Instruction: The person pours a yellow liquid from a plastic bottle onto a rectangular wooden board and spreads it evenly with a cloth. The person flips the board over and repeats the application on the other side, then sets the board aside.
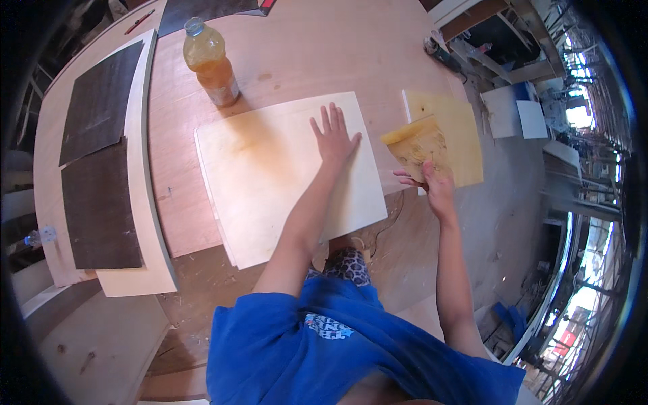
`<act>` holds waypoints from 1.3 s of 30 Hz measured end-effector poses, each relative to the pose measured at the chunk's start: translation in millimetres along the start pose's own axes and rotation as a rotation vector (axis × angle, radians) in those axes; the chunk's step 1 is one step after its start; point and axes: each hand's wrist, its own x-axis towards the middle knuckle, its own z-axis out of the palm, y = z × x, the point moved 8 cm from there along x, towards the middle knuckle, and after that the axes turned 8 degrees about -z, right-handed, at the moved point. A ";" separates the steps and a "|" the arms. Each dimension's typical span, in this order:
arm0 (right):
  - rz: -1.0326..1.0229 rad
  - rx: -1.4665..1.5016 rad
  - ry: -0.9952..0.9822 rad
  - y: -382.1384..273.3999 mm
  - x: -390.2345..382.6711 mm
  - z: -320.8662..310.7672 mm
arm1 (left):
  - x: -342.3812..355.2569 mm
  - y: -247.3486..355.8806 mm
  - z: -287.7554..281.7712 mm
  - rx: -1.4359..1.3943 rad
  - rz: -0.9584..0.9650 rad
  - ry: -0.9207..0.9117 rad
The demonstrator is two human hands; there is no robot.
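Note:
My left hand (332, 137) lies flat with its fingers spread on a pale wooden board (243, 202). More than one sheet seems to be stacked there, as the left edges are slightly offset. To the right, my right hand (435, 187) pinches a worn, curled yellowish sheet of sandpaper (420, 143) by its lower part, thumb on top. The sandpaper is raised in front of a yellowish wood panel (462, 135) and partly covers it. A plastic bottle of orange liquid (212, 67) stands upright just beyond the pale board's far edge, casting an orange tint on it.
Two dark brown sheets (98, 216) rest on a long pale board (145, 229) at the table's left. A red pen (138, 22) lies far left. A dark hand-held power tool (442, 55) sits at the table's far right edge. A small clear bottle (40, 236) is at the left rim.

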 end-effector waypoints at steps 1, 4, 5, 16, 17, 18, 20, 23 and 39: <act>-0.014 -0.016 -0.010 -9.9 4.4 -4.6 | 5.2 16.1 3.5 -0.005 0.003 -0.003; -0.063 -0.031 -0.078 -26.9 36.0 -20.1 | 38.7 42.7 11.9 -0.014 0.048 0.013; -0.083 -0.025 -0.112 -31.3 51.6 -23.4 | 55.0 45.8 14.3 -0.009 0.063 0.026; -0.476 -0.556 -0.782 3.0 174.5 20.1 | -102.3 -271.0 -73.6 -0.033 -0.861 0.350; -0.686 -0.543 -0.830 20.2 176.1 30.9 | -151.0 -306.4 -77.1 -0.008 -1.090 0.294; -0.765 -0.715 -0.902 39.7 177.4 43.1 | -190.6 -316.7 -80.4 0.010 -1.221 0.226; -0.929 -1.066 -1.013 72.6 179.9 61.7 | -268.1 -321.7 -97.6 0.046 -1.464 0.090; -1.185 -1.181 -1.107 108.0 184.7 80.4 | -370.1 -296.5 -77.6 0.120 -1.195 0.254; -1.135 -1.253 -1.392 115.0 235.6 60.5 | -636.2 -32.6 152.2 -0.589 -1.653 -0.616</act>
